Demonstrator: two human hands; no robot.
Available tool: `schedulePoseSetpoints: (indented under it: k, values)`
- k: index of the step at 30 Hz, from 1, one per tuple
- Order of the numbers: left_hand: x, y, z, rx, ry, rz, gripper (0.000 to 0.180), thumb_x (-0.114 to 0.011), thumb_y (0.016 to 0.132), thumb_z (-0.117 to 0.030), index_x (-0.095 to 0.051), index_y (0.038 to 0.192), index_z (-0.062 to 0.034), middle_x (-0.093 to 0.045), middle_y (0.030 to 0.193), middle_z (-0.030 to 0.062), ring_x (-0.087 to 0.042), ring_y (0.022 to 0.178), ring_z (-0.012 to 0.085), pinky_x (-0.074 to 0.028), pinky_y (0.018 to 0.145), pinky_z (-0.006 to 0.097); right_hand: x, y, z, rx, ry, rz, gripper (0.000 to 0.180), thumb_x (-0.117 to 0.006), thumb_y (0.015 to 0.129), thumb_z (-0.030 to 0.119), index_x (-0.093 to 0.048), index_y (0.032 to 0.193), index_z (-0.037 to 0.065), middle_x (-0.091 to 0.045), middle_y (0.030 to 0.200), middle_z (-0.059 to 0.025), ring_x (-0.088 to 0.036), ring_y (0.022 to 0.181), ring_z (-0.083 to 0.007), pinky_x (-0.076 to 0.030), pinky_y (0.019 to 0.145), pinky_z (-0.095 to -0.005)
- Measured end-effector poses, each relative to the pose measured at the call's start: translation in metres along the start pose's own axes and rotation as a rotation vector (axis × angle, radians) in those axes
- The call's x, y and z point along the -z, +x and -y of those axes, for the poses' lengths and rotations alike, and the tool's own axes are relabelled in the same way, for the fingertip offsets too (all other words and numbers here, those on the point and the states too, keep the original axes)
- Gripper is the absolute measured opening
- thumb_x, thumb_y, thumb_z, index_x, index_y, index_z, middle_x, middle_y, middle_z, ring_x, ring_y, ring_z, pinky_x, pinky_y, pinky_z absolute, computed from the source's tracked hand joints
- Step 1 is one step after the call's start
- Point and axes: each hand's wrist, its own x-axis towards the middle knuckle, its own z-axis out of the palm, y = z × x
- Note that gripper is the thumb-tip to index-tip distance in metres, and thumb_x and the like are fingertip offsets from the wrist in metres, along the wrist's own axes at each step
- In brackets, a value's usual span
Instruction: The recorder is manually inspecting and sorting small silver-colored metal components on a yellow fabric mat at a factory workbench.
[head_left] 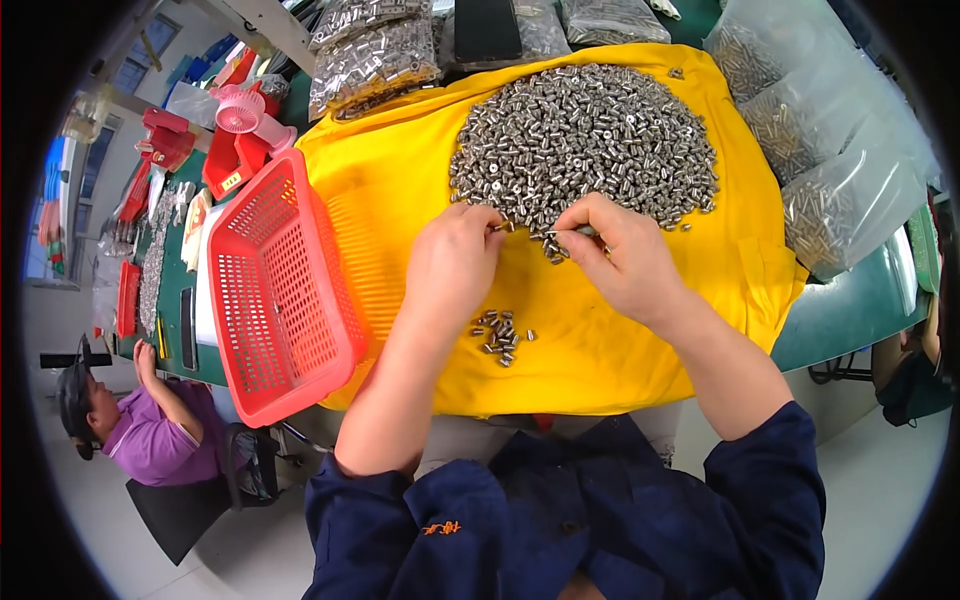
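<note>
A large heap of small silvery metal cylinders (590, 140) lies on a yellow cloth (400, 170). At its near edge, my left hand (455, 258) is closed, with a small brassy-looking metal piece (509, 227) at its thumb and fingertips. My right hand (628, 262) pinches a thin, light metal tip (556, 232); its exact kind is too small to tell. More metal shows under the curled right fingers. Nearer me, between my forearms, sits a small separate group of the metal cylinders (500, 338).
A red perforated plastic basket (355, 325) stands left of the cloth. Clear bags of metal parts (815, 205) line the right side, and more bags (375, 65) stand behind the heap with a black phone-like slab (487, 30). A pink fan (240, 112) and a seated person (165, 430) are at left.
</note>
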Motion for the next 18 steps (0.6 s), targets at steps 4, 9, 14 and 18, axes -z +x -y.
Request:
schedulePoseSetpoints:
  k: [4, 9, 14, 18]
  values:
    - [0.0023, -0.0012, 0.0017, -0.007, -0.057, 0.031, 0.012, -0.063, 0.072, -0.006, -0.061, 0.083, -0.0015, -0.060, 0.077, 0.0156, -0.060, 0.070, 0.0262, -0.048, 0.066, 0.032, -0.0004, 0.0013, 0.0011, -0.028, 0.008, 0.022, 0.005, -0.054, 0.080, 0.009, -0.051, 0.081, 0.004, -0.055, 0.071, -0.0115, -0.055, 0.064, -0.0290, -0.042, 0.056, -0.0351]
    - [0.0039, -0.0037, -0.0033, 0.306, -0.968, 0.189, 0.010, -0.060, 0.078, -0.001, -0.061, 0.088, 0.0003, -0.063, 0.081, 0.0060, -0.060, 0.072, 0.0137, -0.048, 0.065, 0.024, -0.0024, -0.0008, -0.0011, -0.136, 0.197, 0.027, 0.005, -0.054, 0.081, 0.007, -0.052, 0.085, 0.004, -0.055, 0.066, -0.0074, -0.052, 0.056, -0.0168, -0.041, 0.052, -0.0283]
    - [0.0060, -0.0047, -0.0021, 0.268, -1.255, 0.278, 0.012, -0.060, 0.080, -0.001, -0.059, 0.092, 0.0021, -0.061, 0.083, 0.0033, -0.058, 0.075, 0.0091, -0.047, 0.069, 0.021, -0.0041, -0.0021, -0.0013, -0.158, 0.274, 0.079, 0.006, -0.054, 0.081, 0.006, -0.053, 0.086, 0.004, -0.054, 0.064, -0.0052, -0.048, 0.053, -0.0112, -0.039, 0.050, -0.0250]
    - [0.0061, -0.0049, -0.0016, 0.245, -1.328, 0.316, 0.014, -0.059, 0.080, 0.000, -0.058, 0.094, 0.0020, -0.062, 0.084, 0.0047, -0.059, 0.076, 0.0107, -0.048, 0.071, 0.022, -0.0048, -0.0014, -0.0012, -0.119, 0.205, 0.066, 0.007, -0.054, 0.081, 0.007, -0.053, 0.087, 0.004, -0.054, 0.063, -0.0061, -0.048, 0.050, -0.0133, -0.039, 0.048, -0.0260]
